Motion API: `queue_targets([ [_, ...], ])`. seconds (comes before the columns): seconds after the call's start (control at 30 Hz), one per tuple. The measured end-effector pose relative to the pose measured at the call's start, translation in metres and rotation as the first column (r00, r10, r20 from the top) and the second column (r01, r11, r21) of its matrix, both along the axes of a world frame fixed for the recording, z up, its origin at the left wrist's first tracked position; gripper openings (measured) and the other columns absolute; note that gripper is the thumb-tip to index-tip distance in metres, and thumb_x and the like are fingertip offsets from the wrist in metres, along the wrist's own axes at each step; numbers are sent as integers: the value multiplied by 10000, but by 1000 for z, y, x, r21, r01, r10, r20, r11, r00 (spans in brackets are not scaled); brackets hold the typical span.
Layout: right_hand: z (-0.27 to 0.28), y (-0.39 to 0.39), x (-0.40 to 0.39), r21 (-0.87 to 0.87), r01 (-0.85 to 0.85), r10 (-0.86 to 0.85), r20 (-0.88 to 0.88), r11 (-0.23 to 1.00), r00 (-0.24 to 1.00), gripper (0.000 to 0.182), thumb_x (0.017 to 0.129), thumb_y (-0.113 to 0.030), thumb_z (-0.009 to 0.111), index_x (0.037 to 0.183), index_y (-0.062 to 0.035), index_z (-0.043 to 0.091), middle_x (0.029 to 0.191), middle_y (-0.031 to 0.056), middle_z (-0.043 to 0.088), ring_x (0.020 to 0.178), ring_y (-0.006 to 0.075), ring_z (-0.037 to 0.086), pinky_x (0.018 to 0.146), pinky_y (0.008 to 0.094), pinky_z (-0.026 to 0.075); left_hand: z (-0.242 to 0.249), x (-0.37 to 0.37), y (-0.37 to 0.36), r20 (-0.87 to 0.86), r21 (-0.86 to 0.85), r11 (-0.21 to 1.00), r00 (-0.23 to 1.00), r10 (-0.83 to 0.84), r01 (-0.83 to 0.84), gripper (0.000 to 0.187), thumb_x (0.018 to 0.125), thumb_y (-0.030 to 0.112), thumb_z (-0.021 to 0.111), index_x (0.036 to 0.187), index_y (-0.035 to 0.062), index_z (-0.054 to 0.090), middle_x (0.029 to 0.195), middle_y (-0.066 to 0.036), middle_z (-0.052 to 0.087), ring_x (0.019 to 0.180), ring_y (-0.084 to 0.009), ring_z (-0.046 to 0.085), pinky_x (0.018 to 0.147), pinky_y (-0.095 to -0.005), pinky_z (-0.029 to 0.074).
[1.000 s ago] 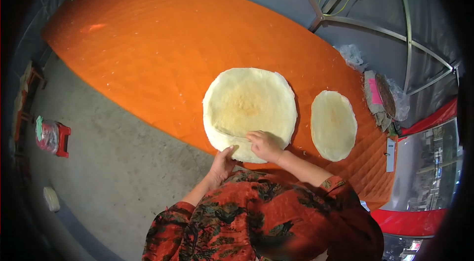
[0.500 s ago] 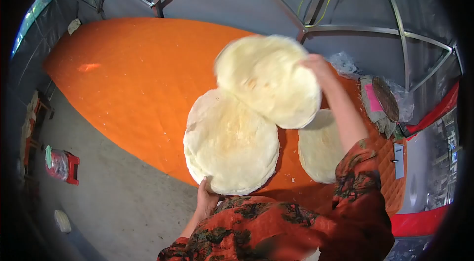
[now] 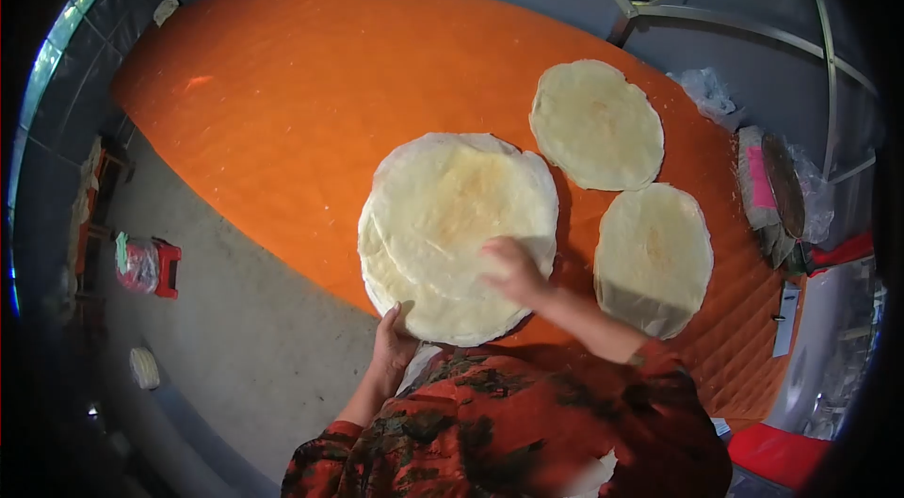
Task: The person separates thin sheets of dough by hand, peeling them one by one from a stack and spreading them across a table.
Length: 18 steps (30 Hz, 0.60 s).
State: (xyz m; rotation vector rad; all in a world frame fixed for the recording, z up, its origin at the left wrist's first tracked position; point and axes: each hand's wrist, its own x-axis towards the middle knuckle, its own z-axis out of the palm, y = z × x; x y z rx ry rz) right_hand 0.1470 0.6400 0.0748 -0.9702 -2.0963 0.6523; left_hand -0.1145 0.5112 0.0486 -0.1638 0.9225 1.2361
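A pile of large, thin round flatbreads (image 3: 452, 216) lies in front of me at the near edge of the orange-covered table. My left hand (image 3: 391, 347) grips its near left rim, thumb on top and the other fingers hidden beneath. Over the right part of the pile is my right hand (image 3: 513, 272), smeared by motion, with its fingertips close to the top sheet. To the upper right rests a flatbread (image 3: 598, 126), flat on the cloth. Another flatbread (image 3: 654, 258) sits just below that one, its near part in shadow.
The orange quilted cloth (image 3: 254, 121) stretches far to the left. At the right end are crumpled clear plastic (image 3: 706, 93), a dark round disc (image 3: 783, 187) and a pink piece (image 3: 761, 176). A red stool (image 3: 168, 269) with a bag stands on the concrete floor.
My right hand has let go of the flatbread it held up, which now lies at the upper right, and has come back over the pile. My left hand stays at the rim. The view has shifted.
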Motion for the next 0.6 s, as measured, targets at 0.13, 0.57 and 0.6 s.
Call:
queue_targets([
  [0.13, 19, -31, -81, 36, -7, -6, 340, 999, 941, 431, 757, -274, 678, 1110, -57, 559, 1219, 109, 524, 1210, 297, 463, 942, 500, 415, 14, -1, 3, 76, 22, 999, 997, 22, -24, 596, 867, 472, 585, 1281, 51, 495, 1302, -129, 528, 1217, -316, 465, 1069, -463, 325],
  [0.57, 38, 4, -105, 10, -11, 4, 543, 1000, 840, 195, 753, -90, 541, 924, -12, 590, 875, 130, 620, 840, 309, 620, 654, 398, 533, 27, -42, 20, 349, 183, 983, 932, -98, 35, 840, 843, 722, 464, 1408, 108, 368, 1408, -117, 444, 1204, -294, 508, 869, -419, 507],
  [0.6, 43, 7, -105, -35, -17, 33, 533, 999, 846, 181, 750, -80, 536, 908, -11, 591, 842, 130, 621, 810, 315, 622, 646, 400, 531, 22, -48, 21, 370, 210, 976, 919, -140, 64, 834, 850, 718, 457, 1417, 115, 356, 1427, -117, 425, 1228, -303, 491, 901, -446, 489],
])
